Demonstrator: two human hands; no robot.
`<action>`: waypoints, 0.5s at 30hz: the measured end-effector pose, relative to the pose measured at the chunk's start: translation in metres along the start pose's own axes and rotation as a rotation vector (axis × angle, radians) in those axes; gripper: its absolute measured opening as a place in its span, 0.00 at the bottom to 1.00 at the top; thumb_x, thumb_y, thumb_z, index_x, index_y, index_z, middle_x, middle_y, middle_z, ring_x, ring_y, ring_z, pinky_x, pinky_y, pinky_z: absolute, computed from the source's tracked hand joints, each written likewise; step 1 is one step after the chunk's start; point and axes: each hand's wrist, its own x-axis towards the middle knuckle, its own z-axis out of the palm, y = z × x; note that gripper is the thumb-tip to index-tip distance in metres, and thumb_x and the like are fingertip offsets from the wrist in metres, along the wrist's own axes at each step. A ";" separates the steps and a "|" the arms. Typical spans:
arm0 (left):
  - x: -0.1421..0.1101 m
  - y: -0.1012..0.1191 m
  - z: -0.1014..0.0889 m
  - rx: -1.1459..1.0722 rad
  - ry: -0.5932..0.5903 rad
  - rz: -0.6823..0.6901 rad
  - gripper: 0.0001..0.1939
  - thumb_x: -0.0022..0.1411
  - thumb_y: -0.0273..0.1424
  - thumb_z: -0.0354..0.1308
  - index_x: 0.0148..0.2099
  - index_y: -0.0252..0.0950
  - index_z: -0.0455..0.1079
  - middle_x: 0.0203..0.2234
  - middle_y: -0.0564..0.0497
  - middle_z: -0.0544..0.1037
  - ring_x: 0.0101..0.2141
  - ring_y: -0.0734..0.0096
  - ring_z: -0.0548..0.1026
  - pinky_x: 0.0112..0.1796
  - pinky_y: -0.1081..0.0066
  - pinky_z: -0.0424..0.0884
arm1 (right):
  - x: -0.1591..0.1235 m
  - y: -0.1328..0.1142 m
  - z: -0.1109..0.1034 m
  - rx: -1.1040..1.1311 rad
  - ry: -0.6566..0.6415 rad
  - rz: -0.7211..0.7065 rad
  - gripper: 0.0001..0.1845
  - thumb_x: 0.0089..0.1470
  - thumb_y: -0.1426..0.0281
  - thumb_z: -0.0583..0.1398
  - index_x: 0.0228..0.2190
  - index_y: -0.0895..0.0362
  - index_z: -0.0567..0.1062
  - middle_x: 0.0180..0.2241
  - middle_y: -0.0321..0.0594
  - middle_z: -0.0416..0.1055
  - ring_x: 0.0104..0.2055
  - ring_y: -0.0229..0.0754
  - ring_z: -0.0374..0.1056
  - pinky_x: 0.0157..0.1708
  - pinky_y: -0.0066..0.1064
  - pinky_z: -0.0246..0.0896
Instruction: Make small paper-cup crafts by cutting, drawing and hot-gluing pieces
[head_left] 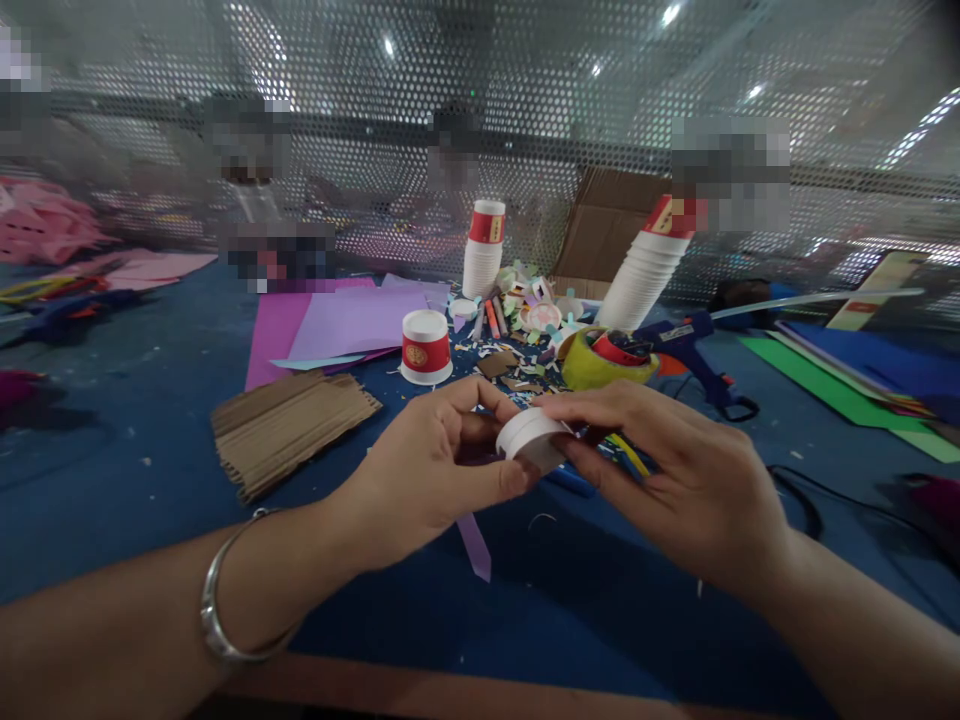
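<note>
Between both hands, above the blue table, is a short white round piece [531,438] that looks like the cut-off bottom of a paper cup. My left hand [442,450] pinches its left side, thumb below and fingers behind. From the right, my right hand [660,470] grips the same piece with thumb and fingertips. A purple paper strip [475,548] with a pointed end shows below my left hand; its upper part is hidden. Behind the hands stands an upside-down red and white paper cup [426,348].
Corrugated cardboard [292,430] and purple sheets [360,318] lie left. Two cup stacks [482,265] [645,270] stand behind paper scraps [536,305]. A yellow tape roll [600,368], a blue glue gun [694,350] and green paper [817,385] are on the right. Perforated metal [375,130] closes the back.
</note>
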 end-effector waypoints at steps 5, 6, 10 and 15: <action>0.001 0.004 -0.001 -0.032 -0.038 0.030 0.13 0.56 0.29 0.69 0.34 0.34 0.66 0.28 0.56 0.74 0.30 0.78 0.71 0.34 0.75 0.66 | 0.000 0.003 -0.004 0.022 -0.009 -0.031 0.16 0.60 0.77 0.59 0.47 0.48 0.74 0.46 0.38 0.79 0.46 0.47 0.76 0.46 0.41 0.74; 0.001 0.004 -0.001 -0.020 -0.038 0.038 0.13 0.56 0.30 0.69 0.34 0.34 0.66 0.27 0.56 0.73 0.30 0.79 0.70 0.34 0.75 0.65 | 0.000 0.004 -0.004 0.023 -0.010 -0.041 0.16 0.60 0.77 0.59 0.47 0.49 0.74 0.46 0.39 0.79 0.47 0.46 0.76 0.46 0.40 0.74; 0.001 0.002 -0.001 0.031 -0.084 0.079 0.14 0.57 0.28 0.68 0.30 0.34 0.63 0.29 0.56 0.70 0.32 0.78 0.68 0.35 0.75 0.65 | 0.001 0.006 -0.005 0.035 -0.020 -0.088 0.15 0.60 0.78 0.59 0.47 0.51 0.74 0.47 0.38 0.79 0.47 0.43 0.75 0.48 0.39 0.73; 0.000 0.000 0.002 0.150 -0.122 0.091 0.16 0.58 0.30 0.66 0.27 0.35 0.60 0.28 0.56 0.68 0.30 0.78 0.66 0.32 0.74 0.65 | 0.003 0.000 -0.007 0.055 -0.056 -0.115 0.18 0.60 0.79 0.58 0.48 0.48 0.73 0.49 0.37 0.78 0.51 0.45 0.74 0.51 0.43 0.71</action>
